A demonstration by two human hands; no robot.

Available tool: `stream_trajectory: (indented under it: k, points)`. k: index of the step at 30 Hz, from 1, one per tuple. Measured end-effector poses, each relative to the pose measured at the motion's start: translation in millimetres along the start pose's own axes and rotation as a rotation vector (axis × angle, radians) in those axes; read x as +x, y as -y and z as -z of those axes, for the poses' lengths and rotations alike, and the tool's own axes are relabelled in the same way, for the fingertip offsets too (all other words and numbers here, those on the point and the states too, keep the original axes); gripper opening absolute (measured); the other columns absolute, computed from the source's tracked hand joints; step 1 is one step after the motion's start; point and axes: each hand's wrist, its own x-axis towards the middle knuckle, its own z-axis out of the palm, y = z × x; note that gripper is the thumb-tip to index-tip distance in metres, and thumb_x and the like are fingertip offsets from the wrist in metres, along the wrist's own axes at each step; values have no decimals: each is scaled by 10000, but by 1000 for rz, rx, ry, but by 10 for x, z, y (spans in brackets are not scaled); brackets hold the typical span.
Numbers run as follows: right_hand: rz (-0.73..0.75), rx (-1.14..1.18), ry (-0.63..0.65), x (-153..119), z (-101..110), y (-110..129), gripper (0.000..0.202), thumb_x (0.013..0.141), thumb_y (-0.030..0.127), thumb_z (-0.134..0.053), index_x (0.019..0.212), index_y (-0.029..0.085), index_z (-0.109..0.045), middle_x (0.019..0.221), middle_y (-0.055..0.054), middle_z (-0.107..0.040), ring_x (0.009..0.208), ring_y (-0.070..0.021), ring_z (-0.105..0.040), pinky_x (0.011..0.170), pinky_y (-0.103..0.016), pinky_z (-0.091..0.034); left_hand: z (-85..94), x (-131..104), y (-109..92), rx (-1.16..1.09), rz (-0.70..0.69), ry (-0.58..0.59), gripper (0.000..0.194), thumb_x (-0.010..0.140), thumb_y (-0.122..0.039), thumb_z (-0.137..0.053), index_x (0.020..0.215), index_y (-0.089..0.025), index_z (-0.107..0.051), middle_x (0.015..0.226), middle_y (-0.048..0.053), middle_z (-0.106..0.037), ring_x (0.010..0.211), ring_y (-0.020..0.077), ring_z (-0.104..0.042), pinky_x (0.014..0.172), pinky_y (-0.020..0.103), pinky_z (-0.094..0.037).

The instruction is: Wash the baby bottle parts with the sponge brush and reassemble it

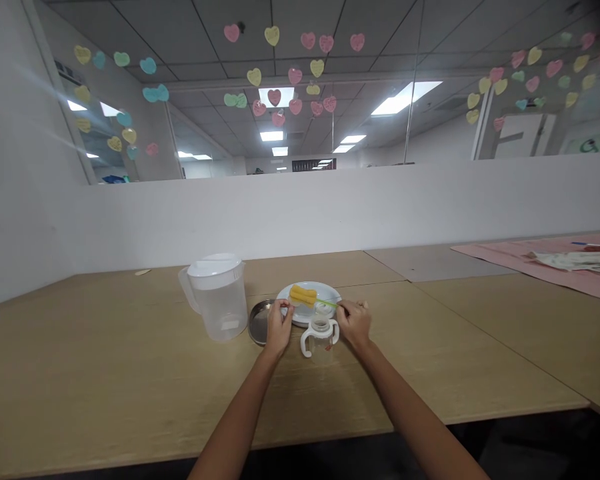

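Observation:
My right hand (354, 320) is closed around the green stick handle of a yellow sponge brush (303, 295), whose head points left above a white plate (335, 291). Just left of the sponge, my left hand (280, 327) is closed in a pinch near its tip. A small translucent piece shows at those fingertips, too unclear to name. Between my hands, on the table, stands an uncapped clear baby bottle (321, 343) with two white side handles. A clear and white part (325, 307) lies on the plate behind it.
A lidded clear plastic pitcher (223, 303) stands on the left, beside a shallow metal tray (258, 323) partly behind my left hand. A pink sheet (510, 257) with cloth on it lies far right. A white wall (330, 207) with windows rises behind the wooden table (130, 373).

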Motion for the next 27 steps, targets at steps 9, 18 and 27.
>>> stream_trajectory:
  k: [9, 18, 27]
  points:
    - [193, 213, -142, 8, 39, 5, 231, 704, 153, -420, 645, 173, -642, 628, -13, -663, 564, -127, -552, 683, -281, -318, 36, 10, -30, 131, -13, 1, 201, 752, -129, -493, 939, -168, -557, 929, 63, -622, 887, 191, -566, 821, 323, -418]
    - [150, 23, -114, 28, 57, 15, 267, 744, 165, -417, 575, 176, -624, 547, -12, -616, 526, -118, -495, 665, -285, -279, 50, -20, -118, 307, -66, 77, 182, 859, -296, -452, 873, -176, -588, 848, 59, -644, 878, 221, -576, 839, 377, -373]
    - [106, 32, -196, 20, 67, -9, 266, 748, 162, -413, 651, 168, -660, 659, -34, -684, 586, -133, -558, 694, -284, -290, 56, -20, -99, 236, -65, 46, 150, 835, -299, -506, 824, -179, -594, 803, 35, -656, 804, 182, -592, 790, 324, -396]
